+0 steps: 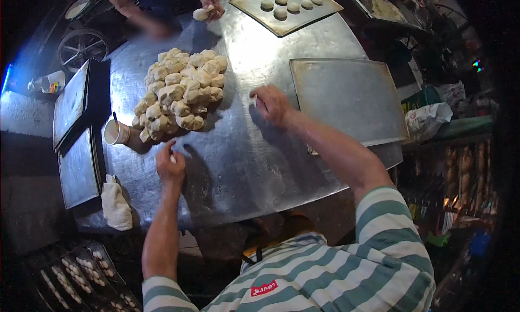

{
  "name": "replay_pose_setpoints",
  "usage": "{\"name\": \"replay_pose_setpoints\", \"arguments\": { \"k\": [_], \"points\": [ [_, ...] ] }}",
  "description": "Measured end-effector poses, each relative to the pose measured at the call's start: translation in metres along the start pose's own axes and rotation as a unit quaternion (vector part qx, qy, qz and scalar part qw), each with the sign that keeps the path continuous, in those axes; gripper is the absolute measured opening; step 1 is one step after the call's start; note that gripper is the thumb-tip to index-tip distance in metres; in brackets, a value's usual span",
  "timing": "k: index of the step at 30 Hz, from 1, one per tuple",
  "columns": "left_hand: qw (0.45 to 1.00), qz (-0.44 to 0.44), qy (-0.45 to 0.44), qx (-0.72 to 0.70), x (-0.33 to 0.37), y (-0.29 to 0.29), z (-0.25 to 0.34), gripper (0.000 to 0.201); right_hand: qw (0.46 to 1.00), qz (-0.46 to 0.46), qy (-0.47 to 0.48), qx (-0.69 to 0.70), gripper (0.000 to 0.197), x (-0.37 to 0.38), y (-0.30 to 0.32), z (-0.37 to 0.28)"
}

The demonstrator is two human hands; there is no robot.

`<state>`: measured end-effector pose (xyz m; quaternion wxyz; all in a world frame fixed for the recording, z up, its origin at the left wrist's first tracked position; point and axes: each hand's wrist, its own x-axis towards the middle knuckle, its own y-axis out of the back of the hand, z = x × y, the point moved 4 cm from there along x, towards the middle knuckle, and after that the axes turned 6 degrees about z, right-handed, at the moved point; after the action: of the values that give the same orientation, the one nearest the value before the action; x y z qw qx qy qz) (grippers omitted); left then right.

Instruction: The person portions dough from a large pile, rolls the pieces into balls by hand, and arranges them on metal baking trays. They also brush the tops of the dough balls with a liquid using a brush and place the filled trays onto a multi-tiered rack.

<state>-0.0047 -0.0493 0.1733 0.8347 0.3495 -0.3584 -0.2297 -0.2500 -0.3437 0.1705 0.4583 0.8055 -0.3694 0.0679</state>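
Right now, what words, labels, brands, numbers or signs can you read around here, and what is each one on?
Striped shirt: white lettering on a red patch; I'm leaving the wording unquoted.
White cup: print too small to read.
White bag, right: markings too blurred.
White tub, far left: coloured label, unreadable.

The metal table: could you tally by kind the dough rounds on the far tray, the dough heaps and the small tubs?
Dough rounds on the far tray: 6
Dough heap: 1 (its overlapping lumps cannot be counted reliably)
Small tub: 1
Total: 8
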Motion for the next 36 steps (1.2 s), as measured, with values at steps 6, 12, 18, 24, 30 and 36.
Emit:
{"name": "replay_pose_setpoints", "arguments": {
  "k": [6, 12, 18, 24, 30, 36],
  "points": [
    [0.979, -0.038, -0.198, -0.034, -0.012, -0.016, 0.045, 0.043, 0.994, -0.021, 0.082, -0.063, 0.019, 0.014, -0.010, -0.033],
    [0.997, -0.016, -0.074, -0.009, 0.018, -0.015, 0.010, 0.035, 0.996, 0.039, 0.022, -0.080, 0.016, 0.024, 0.000, 0.010],
    [0.984, -0.032, -0.172, -0.016, -0.016, -0.017, 0.049, 0.031, 0.994, -0.028, 0.070, -0.080, 0.017, 0.010, -0.020, -0.031],
    [0.984, -0.011, -0.177, 0.015, 0.023, -0.018, 0.011, 0.031, 0.996, 0.008, 0.042, -0.077, 0.020, 0.066, -0.011, 0.006],
    [0.989, -0.040, -0.140, -0.037, -0.034, -0.010, 0.022, 0.034, 0.998, 0.006, 0.026, -0.055, 0.022, 0.023, -0.022, -0.024],
    [0.983, -0.017, -0.177, 0.036, 0.036, -0.026, 0.021, 0.029, 0.993, 0.021, 0.054, -0.104, 0.021, 0.078, -0.021, 0.002]
  ]
}}
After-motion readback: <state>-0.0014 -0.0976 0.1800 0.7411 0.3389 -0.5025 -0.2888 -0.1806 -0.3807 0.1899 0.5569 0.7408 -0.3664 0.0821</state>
